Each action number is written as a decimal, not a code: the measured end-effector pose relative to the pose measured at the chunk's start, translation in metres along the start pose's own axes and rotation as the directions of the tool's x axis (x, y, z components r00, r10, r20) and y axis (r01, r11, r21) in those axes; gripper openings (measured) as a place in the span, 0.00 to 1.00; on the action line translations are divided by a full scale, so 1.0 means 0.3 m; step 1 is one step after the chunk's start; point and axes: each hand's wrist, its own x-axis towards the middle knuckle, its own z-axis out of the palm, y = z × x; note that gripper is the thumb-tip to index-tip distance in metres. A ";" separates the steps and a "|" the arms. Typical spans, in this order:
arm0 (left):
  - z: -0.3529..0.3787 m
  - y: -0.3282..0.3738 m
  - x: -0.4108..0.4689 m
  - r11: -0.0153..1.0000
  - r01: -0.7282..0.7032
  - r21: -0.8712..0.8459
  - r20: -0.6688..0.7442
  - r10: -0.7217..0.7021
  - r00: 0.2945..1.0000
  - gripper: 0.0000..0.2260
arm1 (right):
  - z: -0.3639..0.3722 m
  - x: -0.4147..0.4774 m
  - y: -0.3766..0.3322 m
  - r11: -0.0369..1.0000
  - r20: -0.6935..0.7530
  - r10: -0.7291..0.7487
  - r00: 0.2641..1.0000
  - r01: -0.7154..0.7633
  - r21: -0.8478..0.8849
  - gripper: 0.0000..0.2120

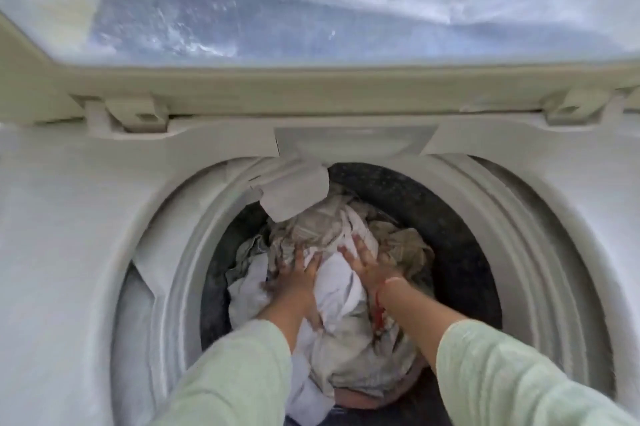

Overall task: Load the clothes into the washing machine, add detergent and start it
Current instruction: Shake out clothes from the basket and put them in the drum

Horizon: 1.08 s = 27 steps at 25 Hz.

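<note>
I look straight down into a top-loading washing machine (86, 218) with its lid (311, 79) raised at the back. The dark drum (450, 235) holds a heap of white, grey and beige clothes (346, 339). Both arms, in pale green sleeves, reach into the drum. My left hand (296, 278) lies flat on the left of the heap with fingers spread. My right hand (363, 261) presses palm-down on the white cloth near the middle, fingers apart; a red thread is tied at its wrist. Neither hand holds anything.
The white ribbed tub ring (519, 252) circles the drum opening. A white flap (294, 192) hangs from the back rim over the clothes. Clear plastic sheeting (346, 10) covers the lid. Two hinges (131, 114) join lid and body.
</note>
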 end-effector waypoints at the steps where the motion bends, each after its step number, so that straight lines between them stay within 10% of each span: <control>1: -0.031 0.002 0.034 1.000 -0.003 -0.006 0.020 0.003 1.000 0.66 | -0.031 0.033 0.020 0.999 0.027 -0.004 1.000 0.003 0.033 0.52; 10: 0.020 -0.042 -0.098 0.996 -0.066 0.052 0.180 0.056 0.982 0.68 | -0.038 -0.165 -0.095 0.994 0.108 0.072 0.992 -0.062 -0.093 0.62; 15: -0.265 -0.053 -0.439 0.954 -0.255 0.154 -0.095 0.272 0.958 0.27 | -0.302 -0.432 -0.081 0.996 0.066 -0.090 0.994 0.088 0.034 0.37; 18: -0.399 -0.122 -0.751 0.916 -0.344 0.205 -0.440 0.401 0.804 0.23 | -0.445 -0.696 -0.054 0.984 -0.239 -0.073 0.968 0.109 0.144 0.29; 24: -0.250 -0.547 -1.286 0.867 -0.475 0.152 -0.944 0.270 0.191 0.19 | -0.475 -1.203 -0.366 0.854 -0.705 -0.169 0.688 0.460 0.243 0.23; 27: -0.075 -0.889 -1.361 0.941 -0.336 -0.044 -0.976 0.031 0.216 0.21 | -0.469 -1.281 -0.704 0.768 -0.787 -0.254 0.562 0.612 0.189 0.19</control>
